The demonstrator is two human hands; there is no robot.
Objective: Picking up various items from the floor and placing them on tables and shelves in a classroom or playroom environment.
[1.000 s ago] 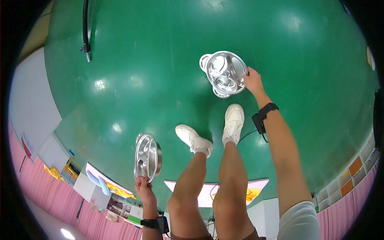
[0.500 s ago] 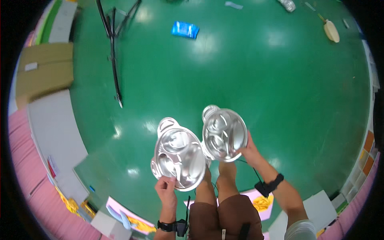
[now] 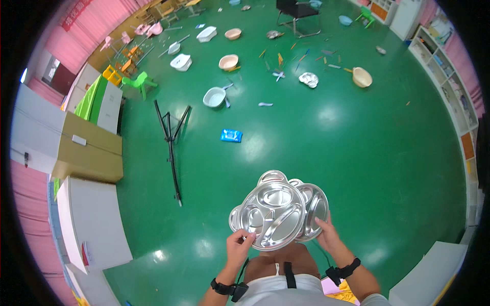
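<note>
In front of me are two shiny metal divided plates with looped ear handles. The nearer metal divided plate (image 3: 278, 224) faces up, and my left hand (image 3: 240, 247) pinches its lower left rim with the thumb on top. Partly behind it, on the right, is the second metal divided plate (image 3: 317, 206), so much of that one is hidden. My right hand (image 3: 329, 235) grips its lower right edge, thumb over the rim. The plates overlap; I cannot tell whether they touch. Both wrists wear black straps with small boxes.
A black tripod (image 3: 172, 158) and a blue wipes pack (image 3: 231, 135) lie on the green floor. Farther off are several basins, including a pale one (image 3: 214, 97), a yellow ladle-like scoop (image 3: 362, 77), crumpled foil (image 3: 309, 79), and a green chair (image 3: 140, 83). Shelves (image 3: 444, 76) line the right wall.
The plates, earlier side by side, have come together, with the left plate now over part of the right one. My view has tilted up, showing more of the room.
</note>
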